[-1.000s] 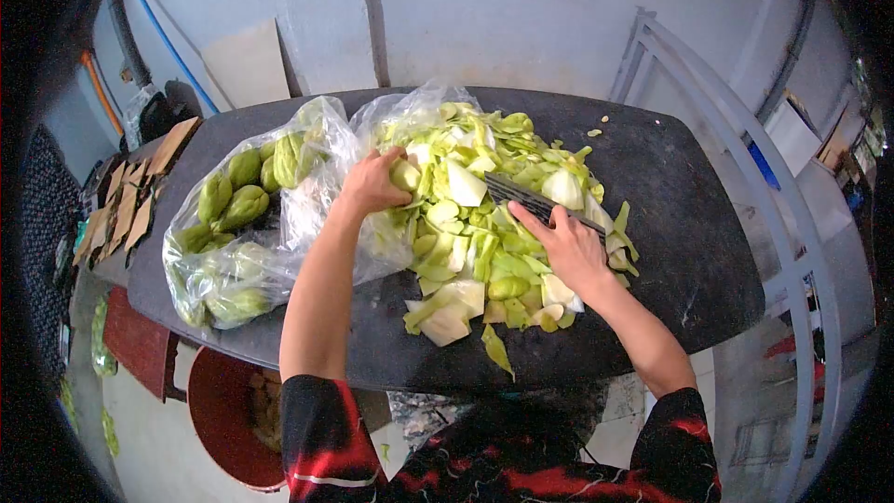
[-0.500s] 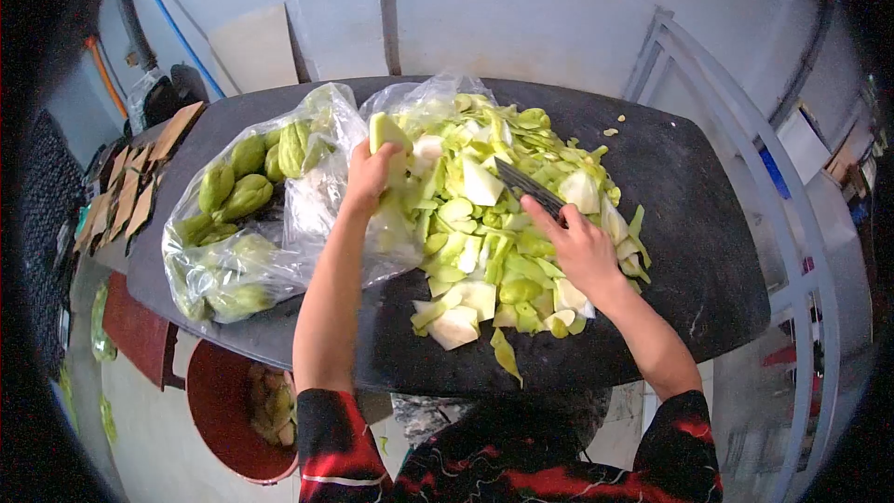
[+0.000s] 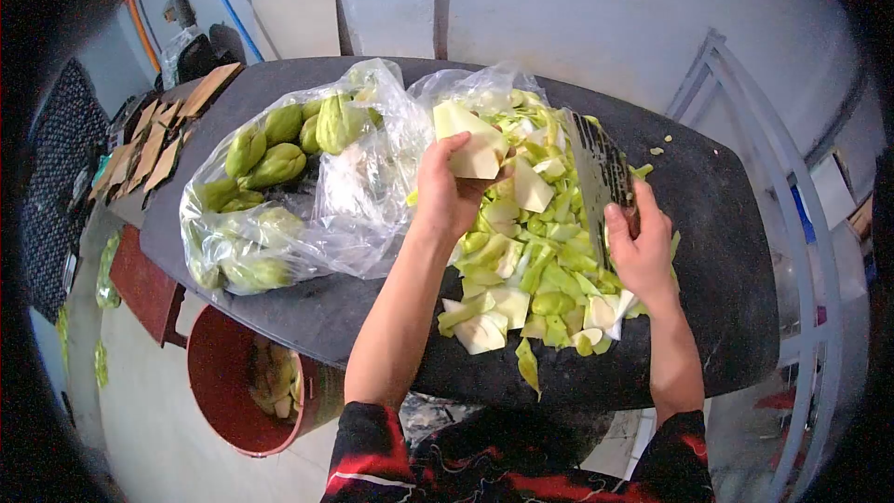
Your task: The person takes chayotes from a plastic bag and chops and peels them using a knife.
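Observation:
My left hand (image 3: 445, 188) is closed around a pale, peeled chayote (image 3: 468, 142) with flat cut faces, raised above the table. In my right hand (image 3: 644, 250) is the handle of a broad-bladed knife (image 3: 594, 163), its blade tilted up and bits of green stuck to it. Blade and chayote are apart. Beneath both hands spreads a heap of green chayote peels and slices (image 3: 549, 256). Left of my left hand lies a clear plastic bag (image 3: 358, 233) with several whole green chayotes (image 3: 279, 165) inside.
All this rests on a dark table (image 3: 722, 270). A red bucket (image 3: 219, 396) with scraps stands on the floor at lower left, near a reddish board (image 3: 147, 284). Cardboard pieces (image 3: 207, 91) lie at far left. A grey metal rail (image 3: 792, 186) runs along the right.
The view has shifted left, so the table appears further right. My left hand has turned the chayote, showing its cut face. My right hand has swung the knife from slanting low to blade up.

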Tool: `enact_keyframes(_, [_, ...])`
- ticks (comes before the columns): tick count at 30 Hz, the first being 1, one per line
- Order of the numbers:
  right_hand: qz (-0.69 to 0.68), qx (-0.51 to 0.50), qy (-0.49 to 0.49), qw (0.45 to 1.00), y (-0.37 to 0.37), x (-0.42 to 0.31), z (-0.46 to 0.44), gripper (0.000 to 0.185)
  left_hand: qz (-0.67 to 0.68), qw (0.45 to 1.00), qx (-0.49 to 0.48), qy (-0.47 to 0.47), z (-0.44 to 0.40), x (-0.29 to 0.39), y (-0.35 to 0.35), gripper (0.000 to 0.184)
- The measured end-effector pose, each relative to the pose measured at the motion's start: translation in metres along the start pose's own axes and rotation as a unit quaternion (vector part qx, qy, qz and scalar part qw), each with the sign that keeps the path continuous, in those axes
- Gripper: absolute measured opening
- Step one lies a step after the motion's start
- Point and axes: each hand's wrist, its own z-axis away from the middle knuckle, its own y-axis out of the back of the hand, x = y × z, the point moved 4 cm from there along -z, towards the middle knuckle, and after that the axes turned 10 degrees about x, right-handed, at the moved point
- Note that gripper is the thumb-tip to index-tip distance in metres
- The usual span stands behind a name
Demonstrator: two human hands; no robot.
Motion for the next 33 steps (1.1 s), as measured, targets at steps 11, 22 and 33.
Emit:
enact_keyframes(11, [-0.334,-0.211,-0.267,0.879,-0.042,0.015,0.005,0.020,0.068,0.989,-0.058,0.117,-0.005,-0.013,0.048,0.058])
enact_keyframes(22, [-0.282,-0.226,-0.306,0.881,-0.048,0.024,0.004,0.017,0.107,0.981,-0.080,0.142,-0.002,-0.023,0.039,0.051])
enact_keyframes(33, [-0.293,-0.191,-0.249,0.903,-0.033,-0.005,-0.013,0.017,0.127,0.983,-0.081,0.106,-0.005,-0.014,0.043,0.047])
